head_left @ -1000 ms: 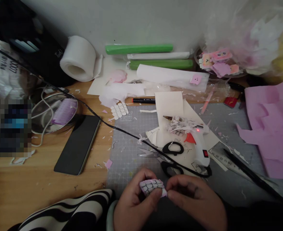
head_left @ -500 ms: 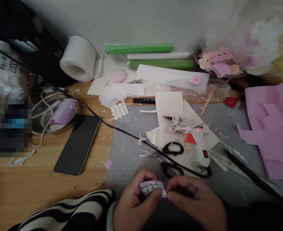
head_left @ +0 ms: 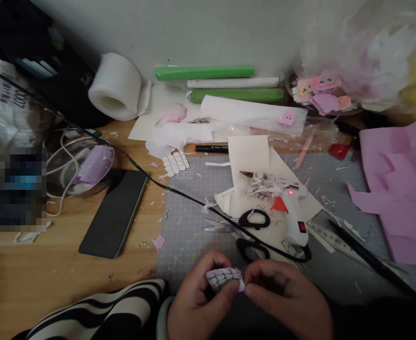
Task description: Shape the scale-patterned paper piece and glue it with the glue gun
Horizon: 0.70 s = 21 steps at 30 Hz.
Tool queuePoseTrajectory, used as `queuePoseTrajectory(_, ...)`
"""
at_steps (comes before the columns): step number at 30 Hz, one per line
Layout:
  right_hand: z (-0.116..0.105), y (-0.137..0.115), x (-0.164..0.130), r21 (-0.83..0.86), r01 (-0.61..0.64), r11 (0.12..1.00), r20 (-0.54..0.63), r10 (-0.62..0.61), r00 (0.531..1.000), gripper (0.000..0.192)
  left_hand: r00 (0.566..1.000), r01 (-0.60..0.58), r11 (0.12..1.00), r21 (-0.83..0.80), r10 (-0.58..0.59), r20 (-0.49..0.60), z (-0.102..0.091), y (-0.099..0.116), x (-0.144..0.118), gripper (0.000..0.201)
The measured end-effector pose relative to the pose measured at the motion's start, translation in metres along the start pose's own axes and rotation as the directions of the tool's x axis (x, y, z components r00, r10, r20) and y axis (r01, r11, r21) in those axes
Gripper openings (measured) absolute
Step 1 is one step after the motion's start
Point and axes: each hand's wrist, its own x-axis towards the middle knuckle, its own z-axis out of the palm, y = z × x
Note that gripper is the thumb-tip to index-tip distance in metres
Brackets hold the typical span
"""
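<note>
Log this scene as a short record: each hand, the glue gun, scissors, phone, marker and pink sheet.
Left hand: holds the piece, pale with dark lines, between thumb and fingers
Right hand: fingertips at the piece's right edge; whether they pinch it is unclear
Glue gun: lying partly over paper, red light lit
Scissors: beyond the hands, blades pointing left
Phone: left of the mat, screen dark
Marker: black, orange-red at one end
Pink sheet: far right, creased

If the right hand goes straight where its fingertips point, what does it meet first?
The patterned piece in the left hand; the right hand seems at its edge, though depth is unclear.
</note>
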Motion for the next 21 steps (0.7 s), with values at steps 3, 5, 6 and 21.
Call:
queuePoseTrajectory(3, -0.0011, 0.0012, 0.0017, -0.037, -0.014, 0.999, 0.024, 0.015, 1.000, 0.010, 0.999, -0.034, 0.999, 0.028, 0.035, -0.020, 0.0007, -0.0007, -0.0013, 0.007)
queuePoseTrajectory(5, -0.0020, 0.0022, 0.0030, -0.053, -0.023, 0.998, 0.053, 0.026, 0.998, 0.009, 0.998, -0.051, 0.998, 0.034, 0.052, -0.023, 0.0011, -0.0009, -0.0016, 0.007)
queuePoseTrajectory(6, -0.0023, 0.0027, 0.0034, -0.056, -0.022, 0.998, 0.060, 0.025, 0.998, 0.009, 0.998, -0.058, 0.998, 0.037, 0.059, -0.021, 0.0012, -0.0008, -0.0015, 0.007)
queuePoseTrajectory(21, -0.0025, 0.0072, 0.0015, 0.035, -0.019, 0.999, 0.002, 0.019, 1.000, 0.015, 0.997, 0.071, 0.978, -0.195, -0.072, 0.001, -0.0001, 0.0018, -0.0010, 0.020)
